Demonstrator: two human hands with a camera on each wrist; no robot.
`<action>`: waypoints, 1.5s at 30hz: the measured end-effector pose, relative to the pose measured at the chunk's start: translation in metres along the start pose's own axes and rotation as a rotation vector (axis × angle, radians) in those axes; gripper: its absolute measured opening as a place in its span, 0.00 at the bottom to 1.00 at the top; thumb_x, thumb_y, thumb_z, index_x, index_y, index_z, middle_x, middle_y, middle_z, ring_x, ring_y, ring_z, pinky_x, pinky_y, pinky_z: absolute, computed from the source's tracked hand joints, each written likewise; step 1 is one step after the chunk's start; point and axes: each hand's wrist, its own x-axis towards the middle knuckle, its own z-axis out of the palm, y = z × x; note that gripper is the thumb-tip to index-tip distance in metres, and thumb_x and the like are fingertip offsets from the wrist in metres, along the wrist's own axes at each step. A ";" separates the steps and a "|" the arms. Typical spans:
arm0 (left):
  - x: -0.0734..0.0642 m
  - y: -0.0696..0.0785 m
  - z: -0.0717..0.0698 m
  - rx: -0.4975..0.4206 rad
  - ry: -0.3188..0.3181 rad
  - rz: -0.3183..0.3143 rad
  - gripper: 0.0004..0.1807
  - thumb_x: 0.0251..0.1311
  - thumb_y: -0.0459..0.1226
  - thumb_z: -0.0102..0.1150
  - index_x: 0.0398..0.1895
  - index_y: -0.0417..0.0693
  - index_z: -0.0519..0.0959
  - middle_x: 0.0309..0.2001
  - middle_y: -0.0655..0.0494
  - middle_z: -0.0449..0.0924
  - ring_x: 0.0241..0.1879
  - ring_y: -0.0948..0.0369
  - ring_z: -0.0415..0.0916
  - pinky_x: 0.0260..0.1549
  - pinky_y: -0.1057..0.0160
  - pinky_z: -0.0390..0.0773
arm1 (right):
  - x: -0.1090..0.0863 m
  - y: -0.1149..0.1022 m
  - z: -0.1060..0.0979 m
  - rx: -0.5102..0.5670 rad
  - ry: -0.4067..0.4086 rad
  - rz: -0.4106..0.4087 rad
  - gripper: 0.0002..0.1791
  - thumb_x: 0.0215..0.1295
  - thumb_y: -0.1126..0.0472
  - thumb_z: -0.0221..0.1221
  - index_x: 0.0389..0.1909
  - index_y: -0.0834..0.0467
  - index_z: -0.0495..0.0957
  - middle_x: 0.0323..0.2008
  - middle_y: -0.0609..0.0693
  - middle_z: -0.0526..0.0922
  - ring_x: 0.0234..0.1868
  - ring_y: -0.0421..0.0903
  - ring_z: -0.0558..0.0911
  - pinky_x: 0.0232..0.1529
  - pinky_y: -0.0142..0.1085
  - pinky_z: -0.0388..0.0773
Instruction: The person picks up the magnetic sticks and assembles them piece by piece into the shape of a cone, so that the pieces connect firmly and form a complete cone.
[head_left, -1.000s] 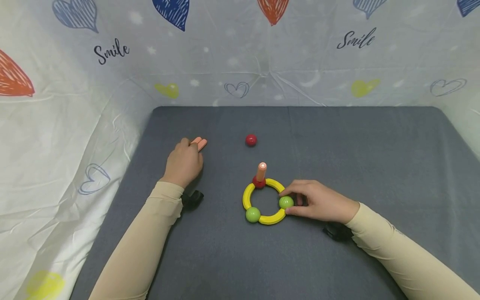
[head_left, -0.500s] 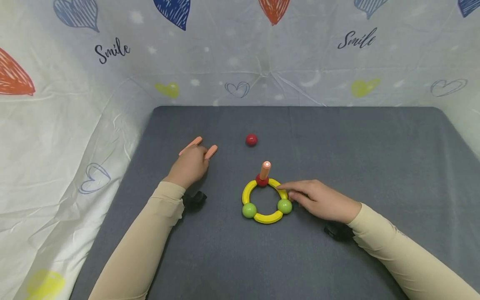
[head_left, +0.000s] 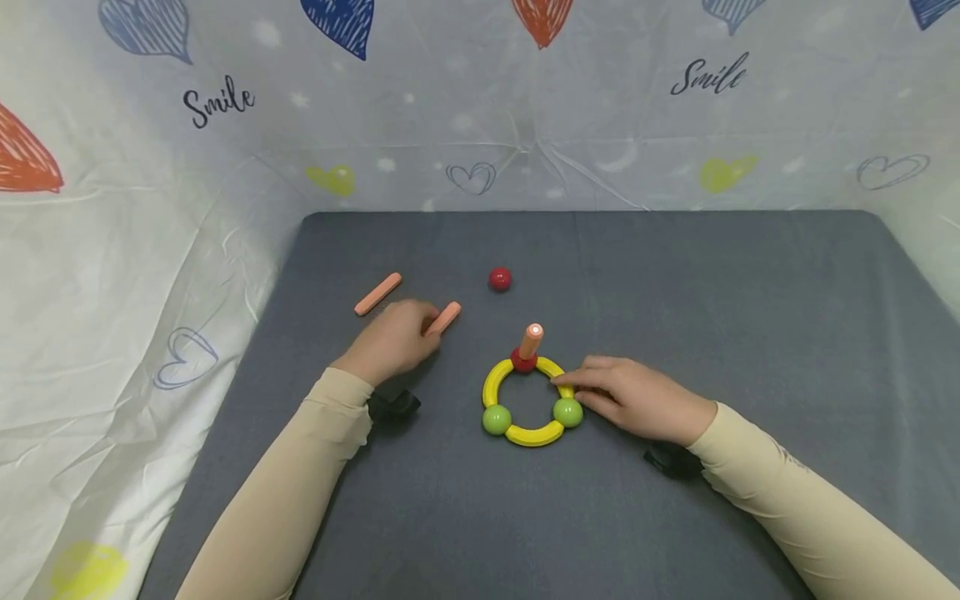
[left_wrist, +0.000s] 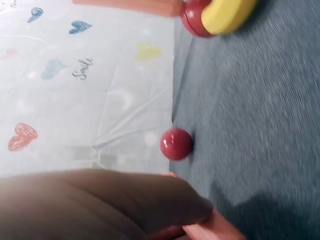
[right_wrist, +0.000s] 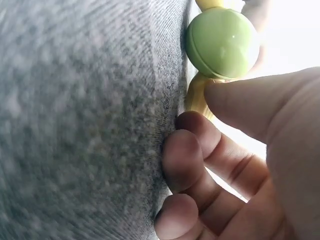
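My left hand (head_left: 393,337) pinches an orange toy building rod (head_left: 446,318), whose front end pokes out past the fingers. In the left wrist view, that rod (left_wrist: 220,227) shows at the bottom edge, partly hidden by a finger. Three curved yellow rods (head_left: 535,437) form a ring on the table, joined by two green balls (head_left: 497,419) and a red ball (head_left: 524,361). From this red ball an orange rod (head_left: 531,340) stands upright. My right hand (head_left: 637,400) pinches the ring's right curved rod, the thumb close to a green ball (right_wrist: 222,44).
A second orange rod (head_left: 378,294) lies left and behind my left hand. A loose red ball (head_left: 500,279) rests behind the ring. The grey-covered table (head_left: 720,283) meets a printed white sheet (head_left: 600,100) at its far edge.
My left hand has separated one orange rod from the other and moved it rightward. My right hand has shifted from the green ball to the curved yellow rod, and the ring has turned slightly.
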 end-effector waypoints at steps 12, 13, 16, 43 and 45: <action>-0.012 0.020 -0.004 -0.197 -0.046 0.097 0.06 0.70 0.43 0.63 0.41 0.54 0.86 0.28 0.61 0.83 0.26 0.59 0.76 0.30 0.58 0.78 | 0.000 0.000 -0.001 -0.047 0.020 -0.016 0.17 0.72 0.58 0.68 0.59 0.49 0.85 0.44 0.36 0.82 0.37 0.33 0.75 0.41 0.33 0.78; -0.013 0.022 -0.004 -0.218 -0.050 0.117 0.08 0.71 0.46 0.62 0.39 0.55 0.86 0.28 0.61 0.83 0.26 0.59 0.76 0.30 0.57 0.78 | -0.001 0.000 -0.001 -0.051 0.025 -0.022 0.16 0.71 0.58 0.69 0.58 0.49 0.85 0.43 0.37 0.81 0.37 0.33 0.75 0.41 0.33 0.77; -0.018 0.027 -0.007 -0.294 -0.079 0.178 0.07 0.71 0.48 0.62 0.37 0.58 0.85 0.28 0.62 0.83 0.27 0.59 0.77 0.31 0.56 0.79 | -0.001 -0.001 -0.002 -0.055 0.023 -0.019 0.16 0.70 0.56 0.70 0.56 0.49 0.85 0.42 0.37 0.81 0.36 0.33 0.75 0.39 0.32 0.77; -0.017 0.040 0.017 -0.393 -0.053 0.406 0.04 0.70 0.37 0.66 0.41 0.58 0.82 0.37 0.68 0.83 0.38 0.67 0.81 0.44 0.62 0.82 | 0.002 -0.006 0.000 -0.002 -0.012 -0.034 0.09 0.67 0.52 0.72 0.44 0.46 0.84 0.23 0.31 0.70 0.25 0.28 0.70 0.29 0.28 0.72; -0.017 0.040 0.017 -0.386 -0.051 0.413 0.03 0.71 0.38 0.66 0.41 0.57 0.81 0.37 0.68 0.83 0.38 0.66 0.80 0.44 0.62 0.82 | 0.002 -0.008 0.001 0.008 -0.010 -0.042 0.09 0.67 0.53 0.72 0.44 0.46 0.84 0.23 0.31 0.70 0.25 0.28 0.70 0.29 0.28 0.72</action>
